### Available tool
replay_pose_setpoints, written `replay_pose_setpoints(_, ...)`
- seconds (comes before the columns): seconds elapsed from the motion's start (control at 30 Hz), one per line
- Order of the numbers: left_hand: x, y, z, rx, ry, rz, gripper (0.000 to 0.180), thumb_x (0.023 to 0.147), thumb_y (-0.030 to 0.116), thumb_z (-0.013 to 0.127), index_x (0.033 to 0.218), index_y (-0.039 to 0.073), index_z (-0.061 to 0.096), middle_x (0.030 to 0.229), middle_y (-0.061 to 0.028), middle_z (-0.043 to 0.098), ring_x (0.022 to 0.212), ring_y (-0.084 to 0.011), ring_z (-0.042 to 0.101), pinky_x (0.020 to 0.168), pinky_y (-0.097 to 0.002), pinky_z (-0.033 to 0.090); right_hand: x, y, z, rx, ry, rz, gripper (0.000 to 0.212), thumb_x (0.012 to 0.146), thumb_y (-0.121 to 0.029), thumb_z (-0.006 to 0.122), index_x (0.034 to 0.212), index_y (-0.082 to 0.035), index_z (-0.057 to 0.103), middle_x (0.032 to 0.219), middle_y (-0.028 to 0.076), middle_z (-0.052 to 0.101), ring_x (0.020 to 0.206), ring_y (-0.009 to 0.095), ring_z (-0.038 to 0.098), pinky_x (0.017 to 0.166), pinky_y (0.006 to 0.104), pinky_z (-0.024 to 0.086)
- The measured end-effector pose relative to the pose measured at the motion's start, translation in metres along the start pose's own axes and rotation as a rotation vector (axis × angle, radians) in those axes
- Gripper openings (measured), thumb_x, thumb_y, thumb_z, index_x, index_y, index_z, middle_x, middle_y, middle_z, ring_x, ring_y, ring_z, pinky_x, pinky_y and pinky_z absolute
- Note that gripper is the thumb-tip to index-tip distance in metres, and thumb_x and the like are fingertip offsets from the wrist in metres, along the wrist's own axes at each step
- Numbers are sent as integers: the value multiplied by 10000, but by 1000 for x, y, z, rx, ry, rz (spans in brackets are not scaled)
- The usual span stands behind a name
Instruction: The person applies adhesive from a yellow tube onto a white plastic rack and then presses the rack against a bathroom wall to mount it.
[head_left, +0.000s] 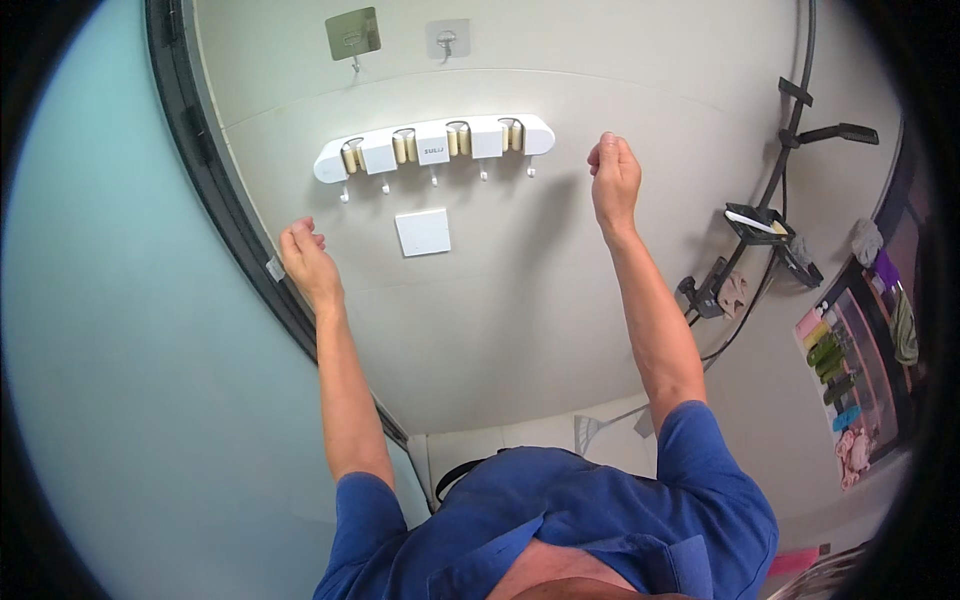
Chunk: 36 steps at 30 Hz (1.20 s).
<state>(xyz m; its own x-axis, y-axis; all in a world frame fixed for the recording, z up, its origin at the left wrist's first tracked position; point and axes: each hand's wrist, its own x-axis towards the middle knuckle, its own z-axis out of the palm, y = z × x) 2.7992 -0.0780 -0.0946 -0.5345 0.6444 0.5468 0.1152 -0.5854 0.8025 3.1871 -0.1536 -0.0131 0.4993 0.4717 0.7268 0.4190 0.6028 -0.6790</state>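
My left hand (311, 264) is raised beside the dark door frame, its fingers loosely curled inward with nothing visible in them. On the other side, my right hand (616, 182) is held up in front of the wall, fingers bent in and closed; no object shows in it. Between and beyond the two hands, a white wall-mounted mop and broom holder (433, 150) carries several cream roller clamps and a row of small white hooks. It is to the right of my left hand and to the left of my right hand. Neither hand appears to touch it.
Below the holder is a square white wall plate (424, 233). Two adhesive hooks, one brownish (353, 33) and one clear (448, 40), are above it. A frosted door panel (130, 330) is at left. On the right are a black shower pole (776, 170), soap tray (757, 224) and crowded shelf (845, 370).
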Motion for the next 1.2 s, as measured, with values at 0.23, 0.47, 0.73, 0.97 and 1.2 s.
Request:
replay_pose_setpoints(0.23, 9, 39, 23, 7, -13, 101, 347, 1043, 279, 457, 1111, -7, 641, 1082, -119, 650, 861, -171, 618, 751, -310, 522, 11, -22, -9, -19, -58, -68, 338, 1038, -275, 525, 819, -20, 561, 770, 34, 585, 729, 122, 511, 695, 301, 457)
replay_pose_setpoints(0.47, 83, 22, 91, 65, -8, 242, 359, 1052, 292, 443, 1115, -6, 633, 1105, -116, 596, 982, -224, 595, 848, -345, 483, 64, 10, 55, -184, -7, -206, 289, 1011, -254, 559, 855, -11, 581, 805, 71, 594, 736, 184, 550, 702, 337, 467)
replay_pose_setpoints(0.73, 174, -130, 250, 232, -19, 382, 357, 1045, 281, 426, 992, -10, 625, 1031, -159, 594, 960, -316, 574, 871, -406, 443, 162, 196, 187, -400, -32, -305, 325, 1007, -243, 528, 768, -23, 524, 758, 118, 562, 712, 295, 535, 651, 431, 440)
replay_pose_setpoints(0.97, 395, -265, 500, 258, 57, 626, 365, 1032, 229, 391, 825, -9, 574, 857, -153, 573, 824, -342, 551, 758, -439, 426, 426, 397, 368, -329, 90, -515, 356, 1001, -227, 532, 713, -20, 501, 695, 102, 532, 665, 294, 503, 616, 443, 414)
replay_pose_setpoints(1.2, 300, -214, 450, 450, 18, 520, 501, 1068, 366, 349, 804, 10, 583, 818, -129, 559, 806, -324, 545, 733, -439, 421, 348, 349, 295, -556, 37, -577, 316, 963, -200, 598, 697, -42, 535, 679, 116, 544, 605, 307, 511, 552, 431, 423)
